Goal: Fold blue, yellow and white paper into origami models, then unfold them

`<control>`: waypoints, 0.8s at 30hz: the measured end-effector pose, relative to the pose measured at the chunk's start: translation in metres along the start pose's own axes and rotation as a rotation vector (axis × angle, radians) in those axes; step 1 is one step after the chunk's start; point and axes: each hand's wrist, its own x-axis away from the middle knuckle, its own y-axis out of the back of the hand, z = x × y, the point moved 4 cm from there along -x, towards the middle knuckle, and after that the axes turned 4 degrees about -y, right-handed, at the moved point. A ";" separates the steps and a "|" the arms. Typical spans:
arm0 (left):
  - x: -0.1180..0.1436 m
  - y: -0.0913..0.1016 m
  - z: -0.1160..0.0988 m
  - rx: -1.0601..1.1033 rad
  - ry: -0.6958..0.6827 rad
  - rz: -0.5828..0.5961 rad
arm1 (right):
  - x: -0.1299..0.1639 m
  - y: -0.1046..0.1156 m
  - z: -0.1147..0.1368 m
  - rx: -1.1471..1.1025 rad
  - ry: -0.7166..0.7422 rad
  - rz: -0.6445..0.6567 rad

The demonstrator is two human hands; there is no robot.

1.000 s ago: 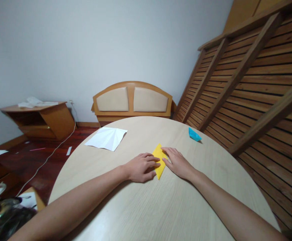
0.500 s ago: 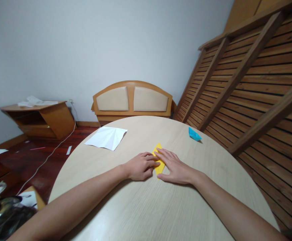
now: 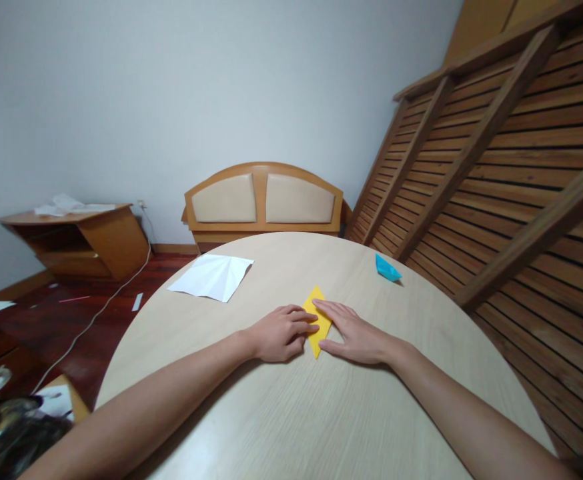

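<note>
Both hands were flat on the pale round counter, pressing a folded yellow paper that lay near its middle. The left hand rested on the paper's left edge with fingers loosely curled, grip not closed on anything. The right hand lay palm-down with fingers extended across the paper's right half, likewise open and gripping nothing. The paper showed as a narrow kite or diamond shape, its pointed ends visible above and below the fingers.

A creased white sheet lay well apart at the counter's far left edge; a small blue folded piece sat near the far right edge.

Risks, in my judgement: the paper could slide on the smooth counter under uneven pressure from the two hands, throwing the crease off line. The fingers hid much of the fold, so misalignment might go unnoticed. The white sheet slightly overhung the counter edge and could slip off if brushed.

No brand, label or legible writing was visible on any item.
</note>
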 end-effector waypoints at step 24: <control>-0.001 0.003 -0.002 -0.006 0.015 0.015 | -0.013 0.000 -0.033 0.035 -0.120 -0.259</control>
